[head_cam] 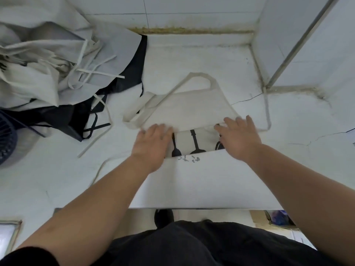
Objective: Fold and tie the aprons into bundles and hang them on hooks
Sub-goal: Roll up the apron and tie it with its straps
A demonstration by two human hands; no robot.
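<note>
A person is pressing a folded cream apron point(192, 106) flat at the worktop's point(288, 116) centre, left hand point(151, 143) and right hand point(238, 137) spread on it, fingers point(229, 121) straight, gripping nothing. Small writing point(189, 159) under its black utensil prints point(196, 143) is showing too blurred to read; more aprons point(48, 73) are lying heaped at ten o'clock.

Likely a back-of-house utility room, suggested by a stained white counter point(192, 60), tiled walls point(192, 8), heaped aprons point(57, 64)
</note>
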